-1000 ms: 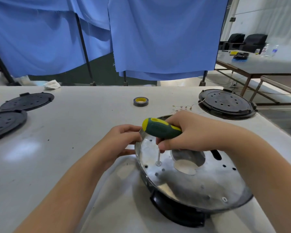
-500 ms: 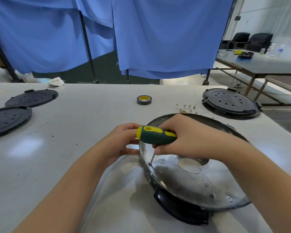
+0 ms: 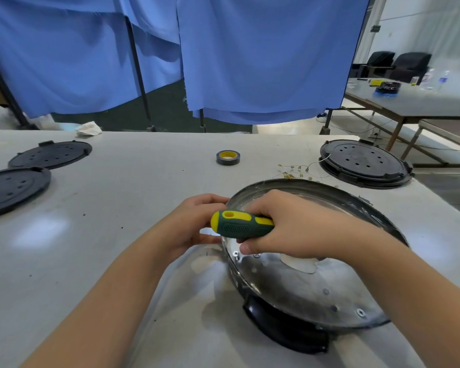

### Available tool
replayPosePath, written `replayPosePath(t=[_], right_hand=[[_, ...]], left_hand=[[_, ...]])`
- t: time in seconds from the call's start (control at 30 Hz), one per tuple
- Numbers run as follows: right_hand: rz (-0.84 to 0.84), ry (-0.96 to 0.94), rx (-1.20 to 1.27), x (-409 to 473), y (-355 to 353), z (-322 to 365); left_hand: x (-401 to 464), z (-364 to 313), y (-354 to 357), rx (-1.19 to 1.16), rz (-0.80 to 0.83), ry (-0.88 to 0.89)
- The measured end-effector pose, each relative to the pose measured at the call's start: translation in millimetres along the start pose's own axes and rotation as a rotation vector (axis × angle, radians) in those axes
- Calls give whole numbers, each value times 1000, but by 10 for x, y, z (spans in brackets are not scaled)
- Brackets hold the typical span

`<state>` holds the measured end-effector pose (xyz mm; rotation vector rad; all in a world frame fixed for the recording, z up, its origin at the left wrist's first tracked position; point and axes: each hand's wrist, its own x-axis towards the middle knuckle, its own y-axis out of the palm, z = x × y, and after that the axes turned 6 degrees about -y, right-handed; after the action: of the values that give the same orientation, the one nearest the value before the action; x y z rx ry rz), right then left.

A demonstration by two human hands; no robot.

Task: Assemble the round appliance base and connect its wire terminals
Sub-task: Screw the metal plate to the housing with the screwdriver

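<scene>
On the white table, the round metal base holds screws.

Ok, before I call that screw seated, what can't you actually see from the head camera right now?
- Screwdriver shaft and tip: hidden under the right hand, so contact with the screw is unclear.
- Left hand fingertips: behind the screwdriver handle and the metal plate rim.
- Wire terminals: too small to tell which are joined.
- Black base under the plate: mostly covered.
</scene>
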<state>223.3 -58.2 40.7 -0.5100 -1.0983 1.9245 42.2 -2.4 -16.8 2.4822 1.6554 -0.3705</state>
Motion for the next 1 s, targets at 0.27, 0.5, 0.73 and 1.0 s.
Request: replayPosePath(t=[0.27,0.5,0.73,1.0], right_hand=[[-108,49,47,3,-60,-67],[-193,109,66,8,-82,-73],[-201,149,101,7,-100,-64],[-209,184,125,31,-102,-73]], left_hand=[[-75,-34,-44,113,179,-57],[-172,-91,107,124,309,-86],[-175,-89,230,88,247,-106],[-180,-104,227,113,240,-117]])
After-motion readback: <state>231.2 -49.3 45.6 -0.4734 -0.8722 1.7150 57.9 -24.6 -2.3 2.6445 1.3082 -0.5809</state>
